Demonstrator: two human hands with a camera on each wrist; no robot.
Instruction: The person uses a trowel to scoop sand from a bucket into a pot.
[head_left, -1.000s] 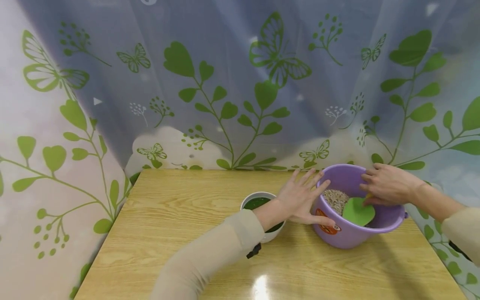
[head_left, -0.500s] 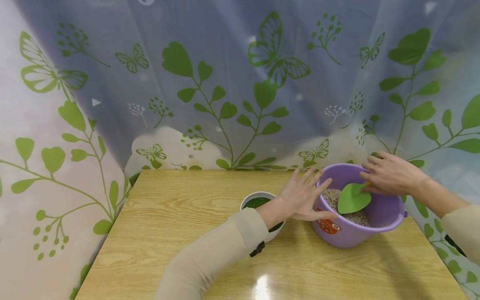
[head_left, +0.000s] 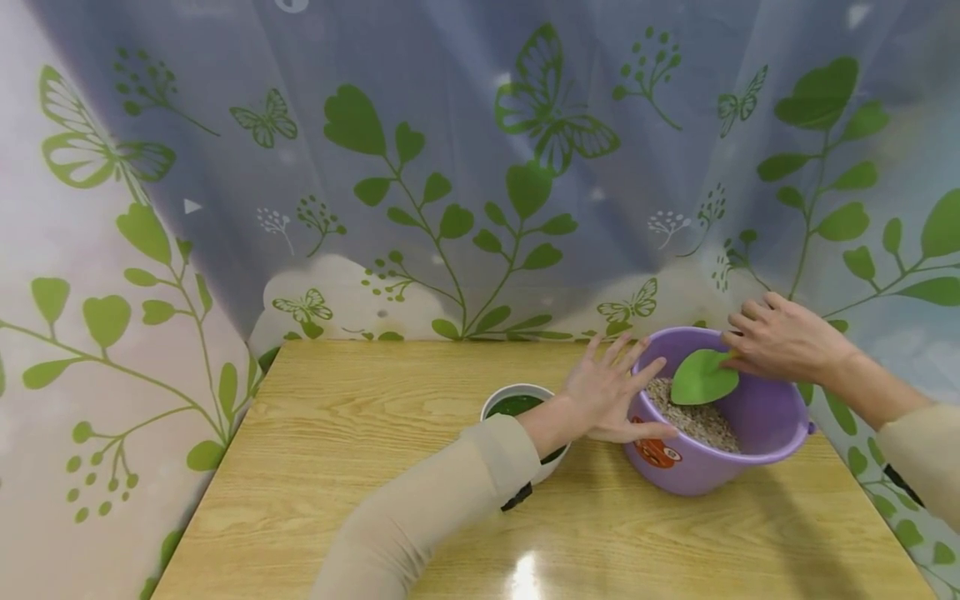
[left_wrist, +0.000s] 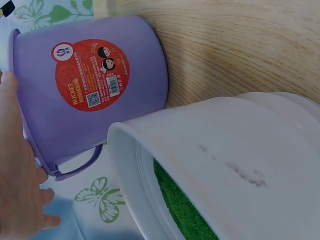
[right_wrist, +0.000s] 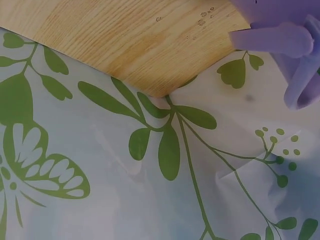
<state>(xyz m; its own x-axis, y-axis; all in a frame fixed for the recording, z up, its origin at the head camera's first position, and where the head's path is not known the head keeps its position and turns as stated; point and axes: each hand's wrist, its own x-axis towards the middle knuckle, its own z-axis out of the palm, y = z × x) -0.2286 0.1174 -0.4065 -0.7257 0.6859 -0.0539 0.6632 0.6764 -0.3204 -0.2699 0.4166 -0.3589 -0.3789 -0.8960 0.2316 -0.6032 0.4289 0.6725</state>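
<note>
A purple bucket (head_left: 697,479) stands at the right of the table, part filled with beige-grey grains (head_left: 708,425). My right hand (head_left: 783,342), over its far right rim, holds a green shovel (head_left: 703,379) by a mostly hidden handle with some yellow showing. The leaf-shaped blade hangs inside the bucket above the grains. Spread wide, my left hand (head_left: 607,396) touches the bucket's left rim with its fingers straight. That hand (left_wrist: 20,175) also appears in the left wrist view, along the rim above a red label (left_wrist: 92,75). The right wrist view shows neither right hand nor shovel.
Below my left forearm a white pot (head_left: 543,473) with a green, turf-like inside (head_left: 516,406) stands left of the bucket. The wooden table (head_left: 337,417) meets a leaf-and-butterfly patterned curtain (head_left: 450,208) at the back and sides. The bucket's handle (right_wrist: 300,82) hangs at its side.
My right hand has risen toward the back of the bucket, lifting the shovel's blade up and left and uncovering more grains. The left hand has stayed almost still on the rim.
</note>
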